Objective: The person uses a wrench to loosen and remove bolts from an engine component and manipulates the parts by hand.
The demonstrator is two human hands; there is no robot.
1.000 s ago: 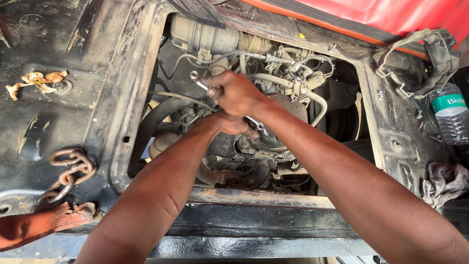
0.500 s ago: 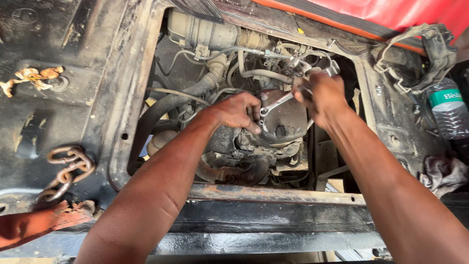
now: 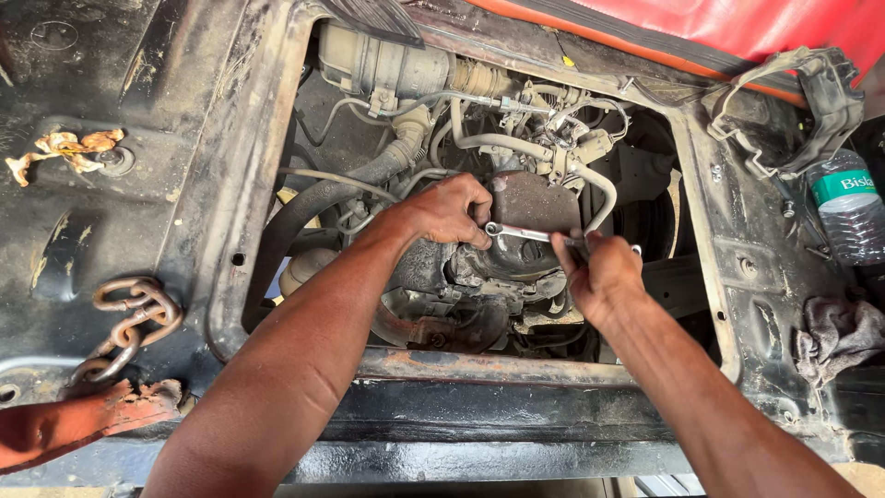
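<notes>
**Both hands working a wrench in the engine bay**

While the left hand (image 3: 452,210) is steadying the ring end of a metal wrench (image 3: 530,234) against the dark engine housing (image 3: 535,205), the right hand (image 3: 599,277) is gripping the wrench's other end. Grey hoses (image 3: 498,140) are running just above both hands. A plastic bottle (image 3: 846,207) is lying well right of them, a chain (image 3: 129,323) well left.
</notes>
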